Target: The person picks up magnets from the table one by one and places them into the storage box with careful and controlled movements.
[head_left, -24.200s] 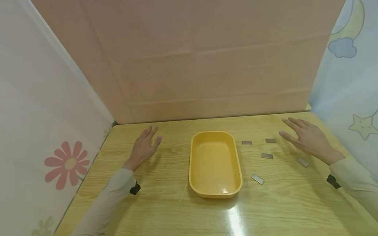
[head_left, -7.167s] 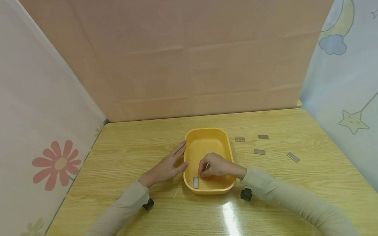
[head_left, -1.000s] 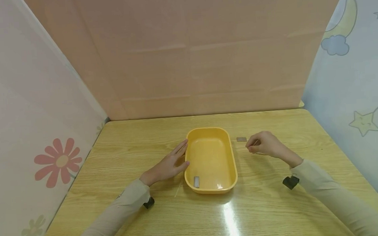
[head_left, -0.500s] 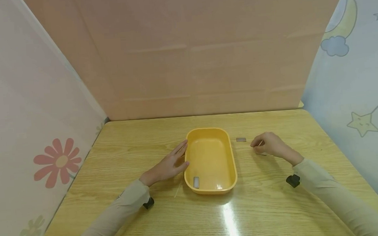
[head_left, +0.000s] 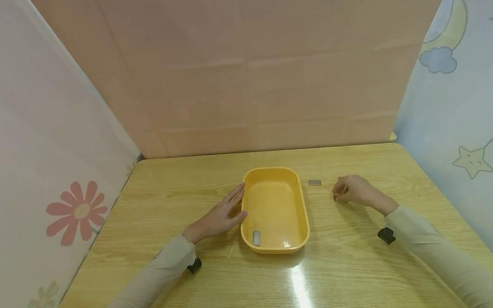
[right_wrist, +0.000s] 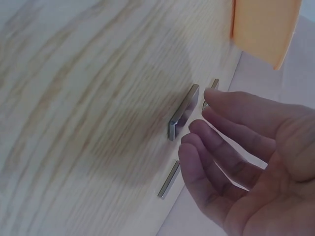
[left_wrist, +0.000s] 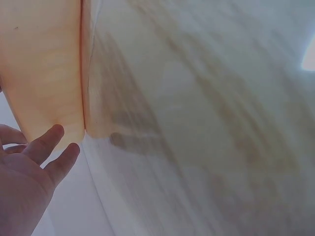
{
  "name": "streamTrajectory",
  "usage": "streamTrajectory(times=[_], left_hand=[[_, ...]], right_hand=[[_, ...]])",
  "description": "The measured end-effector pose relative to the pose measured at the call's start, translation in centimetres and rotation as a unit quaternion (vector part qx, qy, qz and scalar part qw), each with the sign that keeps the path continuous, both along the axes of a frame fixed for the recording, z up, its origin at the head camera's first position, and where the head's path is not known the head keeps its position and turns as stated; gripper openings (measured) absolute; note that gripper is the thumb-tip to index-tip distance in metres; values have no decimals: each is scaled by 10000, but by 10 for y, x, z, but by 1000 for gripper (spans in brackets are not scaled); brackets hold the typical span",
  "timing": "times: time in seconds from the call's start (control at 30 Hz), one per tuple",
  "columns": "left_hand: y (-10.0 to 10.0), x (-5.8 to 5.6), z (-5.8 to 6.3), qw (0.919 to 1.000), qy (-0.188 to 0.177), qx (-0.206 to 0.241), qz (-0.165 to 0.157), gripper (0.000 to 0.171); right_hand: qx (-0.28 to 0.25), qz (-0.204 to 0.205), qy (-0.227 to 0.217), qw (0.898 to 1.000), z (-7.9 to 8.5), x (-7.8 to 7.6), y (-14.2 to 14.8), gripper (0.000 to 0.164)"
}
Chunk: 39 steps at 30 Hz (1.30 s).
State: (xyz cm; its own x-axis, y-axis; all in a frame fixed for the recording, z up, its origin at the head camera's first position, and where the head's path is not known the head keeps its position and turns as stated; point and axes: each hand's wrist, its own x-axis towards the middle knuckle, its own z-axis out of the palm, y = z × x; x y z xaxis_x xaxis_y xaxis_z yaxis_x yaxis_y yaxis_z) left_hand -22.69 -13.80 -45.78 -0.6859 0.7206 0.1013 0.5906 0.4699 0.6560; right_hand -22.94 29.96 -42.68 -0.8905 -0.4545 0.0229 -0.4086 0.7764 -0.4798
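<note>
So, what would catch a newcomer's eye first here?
Probably the bright yellow tray near the middle of the wooden table, with the left hand at its left side. Next, perhaps, the big pink flower on the left curtain. Then the right hand, near small metal bars right of the tray.

Pink flower [head_left: 80, 212] left; moon [head_left: 456, 24], smiling star [head_left: 472, 161] right.

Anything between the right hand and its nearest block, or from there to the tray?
Nothing visible stands between the right hand and nearest block. Toward the tray, another block lies near the path, and the tray's raised side would likely need clearing.
</note>
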Motion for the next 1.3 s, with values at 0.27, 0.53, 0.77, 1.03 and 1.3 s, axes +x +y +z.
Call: streamTrajectory(times=[0.27, 0.53, 0.77, 1.03, 1.3], left_hand=[[0, 0, 2, 10000, 21, 12, -56, 76], [0, 0, 0, 9999, 110, -1, -82, 76], [0, 0, -1, 9998, 160, 4, -85, 77], [0, -1, -2, 9997, 192, 16, -114, 77], [0, -1, -3, 9999, 150, -26, -14, 77]], right_hand=[[134, 72, 81, 9999, -6, -1, 2, 9], [116, 83, 256, 9996, -10, 0, 1, 10], [125, 44, 239, 9996, -11, 1, 1, 10], [175, 117, -101, 9997, -12, -3, 1, 15], [81, 200, -513, 9985, -13, -10, 0, 19]])
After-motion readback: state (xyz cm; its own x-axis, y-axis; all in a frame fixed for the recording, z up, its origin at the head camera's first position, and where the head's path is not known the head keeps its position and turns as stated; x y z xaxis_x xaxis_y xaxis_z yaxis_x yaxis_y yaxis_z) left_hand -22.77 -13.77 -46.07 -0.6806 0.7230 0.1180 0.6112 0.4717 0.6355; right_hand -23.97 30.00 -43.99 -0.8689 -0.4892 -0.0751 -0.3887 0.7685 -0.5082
